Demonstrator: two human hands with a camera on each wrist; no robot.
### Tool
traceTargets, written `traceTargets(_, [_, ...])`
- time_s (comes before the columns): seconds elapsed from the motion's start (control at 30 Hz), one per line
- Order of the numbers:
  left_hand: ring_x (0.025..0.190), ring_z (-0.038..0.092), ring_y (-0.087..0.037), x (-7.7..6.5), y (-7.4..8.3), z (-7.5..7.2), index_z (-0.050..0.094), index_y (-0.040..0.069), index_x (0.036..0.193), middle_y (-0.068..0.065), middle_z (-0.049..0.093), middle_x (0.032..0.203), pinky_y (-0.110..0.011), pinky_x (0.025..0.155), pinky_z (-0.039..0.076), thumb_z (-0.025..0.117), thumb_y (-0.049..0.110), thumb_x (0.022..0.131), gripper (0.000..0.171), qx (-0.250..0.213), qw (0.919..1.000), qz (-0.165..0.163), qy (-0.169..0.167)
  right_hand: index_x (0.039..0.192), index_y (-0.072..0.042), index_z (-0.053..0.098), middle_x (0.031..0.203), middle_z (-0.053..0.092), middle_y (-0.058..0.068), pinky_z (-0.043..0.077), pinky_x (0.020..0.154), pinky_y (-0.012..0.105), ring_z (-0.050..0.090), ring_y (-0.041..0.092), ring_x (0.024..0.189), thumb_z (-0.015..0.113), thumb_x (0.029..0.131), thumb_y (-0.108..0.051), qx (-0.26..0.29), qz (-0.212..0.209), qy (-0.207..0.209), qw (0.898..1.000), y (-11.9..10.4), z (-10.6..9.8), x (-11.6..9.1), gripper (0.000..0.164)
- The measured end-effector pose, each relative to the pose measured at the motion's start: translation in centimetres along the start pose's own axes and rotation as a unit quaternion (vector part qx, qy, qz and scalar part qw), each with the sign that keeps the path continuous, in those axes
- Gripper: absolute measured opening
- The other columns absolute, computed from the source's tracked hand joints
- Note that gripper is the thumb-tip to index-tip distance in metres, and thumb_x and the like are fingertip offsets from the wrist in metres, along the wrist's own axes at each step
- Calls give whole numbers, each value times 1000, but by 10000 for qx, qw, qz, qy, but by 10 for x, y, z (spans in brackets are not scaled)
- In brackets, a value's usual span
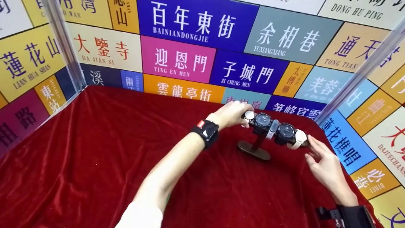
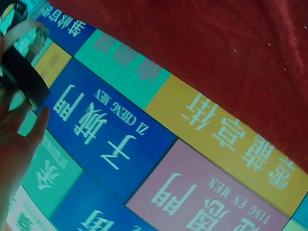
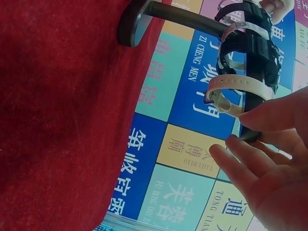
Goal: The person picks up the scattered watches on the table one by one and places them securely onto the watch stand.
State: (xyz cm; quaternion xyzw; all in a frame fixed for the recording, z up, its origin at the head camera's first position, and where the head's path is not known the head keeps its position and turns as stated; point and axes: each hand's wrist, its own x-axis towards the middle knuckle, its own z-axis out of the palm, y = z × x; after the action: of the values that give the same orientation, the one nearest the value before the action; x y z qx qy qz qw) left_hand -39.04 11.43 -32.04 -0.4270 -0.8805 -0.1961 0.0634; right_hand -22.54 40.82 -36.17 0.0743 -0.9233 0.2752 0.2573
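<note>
A dark T-shaped watch stand (image 1: 258, 143) carries a row of several watches on its crossbar. At the left end of the bar, my left hand (image 1: 232, 113) grips it beside a watch with a white dial (image 1: 249, 115). My right hand (image 1: 327, 164) pinches the opposite end between thumb and fingers, next to a cream-strapped watch (image 3: 240, 85). Between these sit two bulky black watches, one with a round dark face (image 1: 262, 120), and a slim grey band (image 1: 272, 129). In the left wrist view, the left fingers (image 2: 41, 125) touch the dark bar end (image 2: 24, 77).
Wrinkled red velvet cloth (image 1: 104, 152) covers the table. Panels of coloured place-name signs (image 1: 196, 22) rise behind and on both sides, with clear corner posts (image 1: 68, 53) at the back left and right. The stand's oval base (image 1: 254, 150) is close to the back right.
</note>
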Motion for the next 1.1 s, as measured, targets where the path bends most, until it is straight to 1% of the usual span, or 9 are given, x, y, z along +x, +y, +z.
traceTargets(0.17, [157,18,-25,-25,4,0,15,21,162,-1,21,168,-57,127,15,64,47,91,90,-163,9989,-230,-377,147,-6,49,145,53,27,40,79,-8,41,-37,95,64,87,8,38,81,-95,9999,1,2,-4,64])
traceTargets(0.27, [157,12,-27,-52,6,-9,8,23,163,-1,10,170,-61,125,10,58,47,95,88,-143,9989,-229,-376,150,-11,47,147,50,27,36,84,-8,41,-34,102,67,89,1,-85,17,-268,9996,3,-1,-5,65])
traceTargets(0.37, [156,15,-32,-89,6,-21,17,18,162,-9,17,169,-62,125,12,56,44,99,79,170,9990,-206,-347,154,-19,39,154,43,21,28,99,-5,51,-8,126,68,94,-9,-330,-8,-428,9985,2,-12,-7,68])
traceTargets(0.43, [155,22,-35,-119,2,-28,26,14,159,-15,29,164,-62,124,16,57,41,100,72,402,9986,-202,-292,157,-23,32,159,37,16,23,108,-1,48,19,139,66,96,-15,-461,41,-496,9977,0,-21,-9,70])
traceTargets(0.5, [149,35,-35,-152,-5,-32,36,8,155,-19,42,155,-62,122,26,59,37,100,66,614,9978,-205,-158,158,-26,27,163,30,10,17,114,4,41,32,142,64,98,-19,-473,44,-548,9974,-4,-28,-12,70])
traceTargets(0.67, [105,66,-31,-231,-22,-22,64,4,127,-15,67,114,-49,90,55,72,27,92,42,1596,9849,-239,631,160,-25,21,168,17,4,1,120,10,7,1,153,64,98,-17,-365,-331,-970,9941,-22,-29,-29,76])
traceTargets(0.73, [90,68,-30,-255,-23,-14,68,4,115,-13,69,101,-44,75,57,75,24,88,34,1910,9761,-391,955,161,-23,20,169,13,5,-2,121,12,2,4,155,65,97,-16,-378,-496,-1224,9905,-33,-24,-39,78])
traceTargets(0.9, [81,70,-32,-291,-9,-1,70,2,108,-14,70,93,-45,62,58,73,34,90,37,1499,9772,-1137,982,160,-20,25,168,18,4,4,126,23,2,5,156,70,93,-12,-350,-958,-1508,9833,-64,-4,-67,81])
traceTargets(1.1, [84,66,-33,-302,5,-3,70,4,113,-12,65,95,-47,64,56,81,47,76,58,756,9862,-1469,-46,152,-11,43,160,40,11,9,120,5,13,-1,154,81,79,-5,-442,-2153,-1368,9659,-93,12,-83,83])
